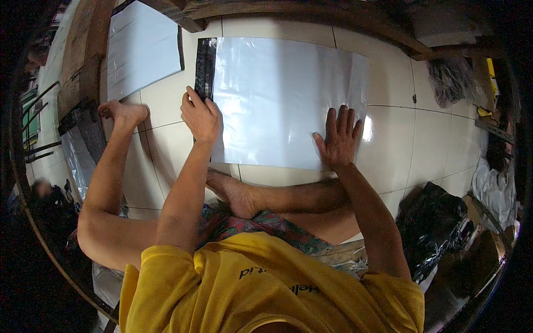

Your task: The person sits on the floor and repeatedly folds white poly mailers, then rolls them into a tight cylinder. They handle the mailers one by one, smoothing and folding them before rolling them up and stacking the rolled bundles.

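A large white plastic mailing bag [277, 100] lies flat on the tiled floor in front of me, a black strip running down its left edge. At that black edge is my left hand [201, 117], its fingers curled round the border and the thumb on top; part of the grip is hidden. My right hand [340, 141] rests palm down near the bag's lower right corner, fingers spread. Slight creases and shiny reflections show across the white surface.
Another white plastic bag [145, 47] lies at the far left beside a wooden beam [83, 53]. My bare feet and bent legs flank the work. Black plastic [436, 227] is heaped at the right, and a clear plastic bundle [448, 83] sits farther back. Wooden framing borders the far side.
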Motion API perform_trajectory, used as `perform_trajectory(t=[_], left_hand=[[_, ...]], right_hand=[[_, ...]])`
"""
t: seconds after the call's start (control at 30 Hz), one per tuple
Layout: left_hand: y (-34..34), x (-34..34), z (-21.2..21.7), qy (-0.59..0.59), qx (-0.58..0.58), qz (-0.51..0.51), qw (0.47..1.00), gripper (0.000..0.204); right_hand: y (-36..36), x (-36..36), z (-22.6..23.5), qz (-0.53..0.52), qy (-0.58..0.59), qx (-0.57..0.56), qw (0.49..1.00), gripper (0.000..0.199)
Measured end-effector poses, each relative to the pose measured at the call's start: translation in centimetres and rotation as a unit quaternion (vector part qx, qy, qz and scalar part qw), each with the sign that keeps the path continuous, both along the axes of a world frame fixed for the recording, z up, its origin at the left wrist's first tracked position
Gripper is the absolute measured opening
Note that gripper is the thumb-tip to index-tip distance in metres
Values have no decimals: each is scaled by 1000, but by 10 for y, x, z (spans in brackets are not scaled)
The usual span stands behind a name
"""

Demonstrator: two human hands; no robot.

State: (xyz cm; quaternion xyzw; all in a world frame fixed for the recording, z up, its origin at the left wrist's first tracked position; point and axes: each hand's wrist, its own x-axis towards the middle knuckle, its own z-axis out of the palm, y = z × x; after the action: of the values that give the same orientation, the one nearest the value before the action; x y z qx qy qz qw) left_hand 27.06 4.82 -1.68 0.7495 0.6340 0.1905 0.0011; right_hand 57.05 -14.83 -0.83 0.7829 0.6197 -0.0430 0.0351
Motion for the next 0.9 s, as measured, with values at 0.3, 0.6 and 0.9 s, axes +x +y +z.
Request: perform_trajectory(t=[0.3,0.6,0.9], left_hand=[[-119,163,9,-61,-138,-473,868,74],[-41,10,3,60,-167,-234,956,74],[-38,-7,9,109,-179,-214,954,70]], right_hand=[[-3,1,-9,6,-53,-26,998,78],[-3,8,-5,-7,9,-1,1000,79],[51,50,-8,21,54,145,988,75]])
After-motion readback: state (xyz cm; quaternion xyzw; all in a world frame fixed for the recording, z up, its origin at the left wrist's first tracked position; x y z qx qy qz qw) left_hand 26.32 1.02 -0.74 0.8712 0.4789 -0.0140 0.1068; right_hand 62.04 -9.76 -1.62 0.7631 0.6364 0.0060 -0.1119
